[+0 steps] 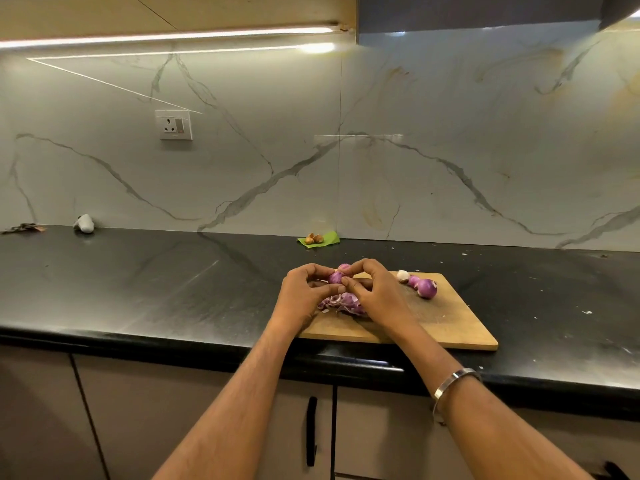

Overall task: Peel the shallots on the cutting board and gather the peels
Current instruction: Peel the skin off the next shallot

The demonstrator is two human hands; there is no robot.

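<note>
Above the cutting board (450, 327), both hands — left hand (304, 292), right hand (377, 292) — pinch one shallot (336, 277). Best strip skin downward, letting it drop onto the peels (341, 303) below.

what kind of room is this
Most likely a home kitchen: a black stone countertop under a marble-look backsplash, and a wooden cutting board with shallots on it.
</note>
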